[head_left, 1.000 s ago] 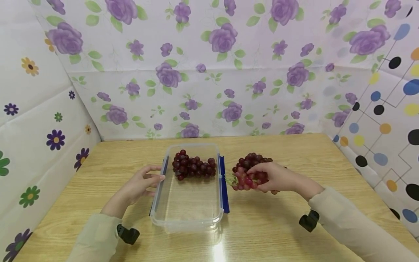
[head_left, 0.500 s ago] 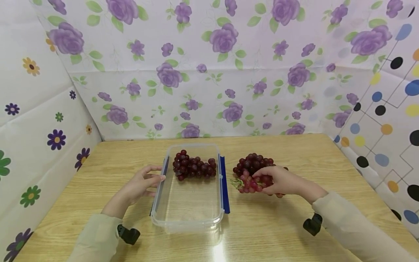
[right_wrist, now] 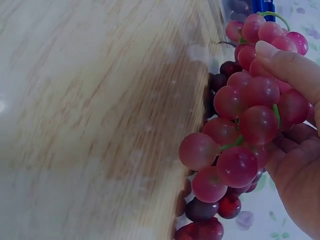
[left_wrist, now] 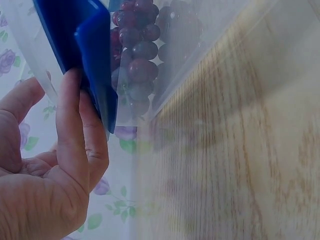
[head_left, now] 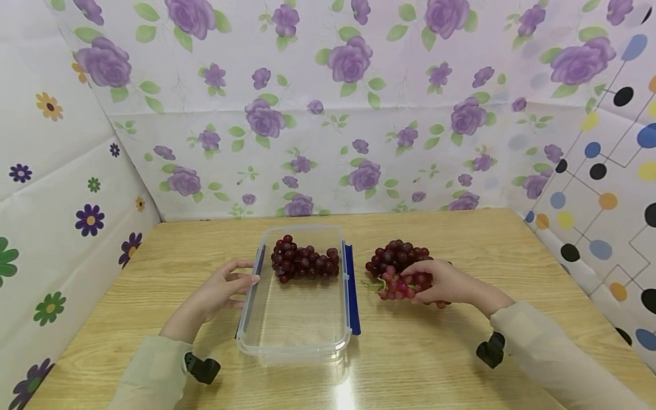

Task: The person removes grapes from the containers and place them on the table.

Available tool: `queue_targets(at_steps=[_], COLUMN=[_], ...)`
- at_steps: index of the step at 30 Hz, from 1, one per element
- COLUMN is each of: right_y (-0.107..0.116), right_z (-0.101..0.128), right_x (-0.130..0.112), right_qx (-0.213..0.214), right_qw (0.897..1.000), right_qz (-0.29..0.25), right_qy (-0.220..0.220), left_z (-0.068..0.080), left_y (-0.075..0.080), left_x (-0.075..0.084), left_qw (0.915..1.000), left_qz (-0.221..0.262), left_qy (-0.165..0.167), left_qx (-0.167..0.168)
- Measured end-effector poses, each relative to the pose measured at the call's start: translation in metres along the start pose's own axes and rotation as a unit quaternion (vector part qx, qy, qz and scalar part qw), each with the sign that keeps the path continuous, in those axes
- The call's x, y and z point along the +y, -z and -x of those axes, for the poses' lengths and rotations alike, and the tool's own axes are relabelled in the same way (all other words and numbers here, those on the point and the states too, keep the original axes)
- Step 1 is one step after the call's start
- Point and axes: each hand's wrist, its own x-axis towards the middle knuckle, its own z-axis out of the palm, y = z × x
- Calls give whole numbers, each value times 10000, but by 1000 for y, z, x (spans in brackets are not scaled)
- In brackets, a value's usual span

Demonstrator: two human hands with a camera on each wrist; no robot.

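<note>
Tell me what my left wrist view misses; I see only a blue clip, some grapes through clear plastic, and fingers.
Observer: The head view shows the whole clear container, open-topped on the wooden table, with one dark grape bunch at its far end.
Operator: Report the other hand.
Observer: The right hand grips a lighter red grape bunch on the table, to the right of the container.
Operator: Say whether anything else lies there.
Observer: A darker grape bunch lies just behind the gripped one.
Operator: Place my left hand.
Observer: The left hand rests its fingertips at the container's left rim, by the blue clip.
</note>
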Motion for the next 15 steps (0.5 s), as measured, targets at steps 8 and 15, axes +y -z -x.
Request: queue_targets(at_steps=[8, 15], right_y=[-3, -6], right_z=[0, 0], right_x=[8, 13], right_qx=[96, 63], right_qw=[9999, 9999], right_qz=[81, -35], right_qy=[9, -80], left_z=[0, 0], left_y=[0, 0], left_x=[0, 0], left_qw=[10000, 10000], left_qz=[-44, -58], left_qy=[9, 27], left_qx=[15, 35])
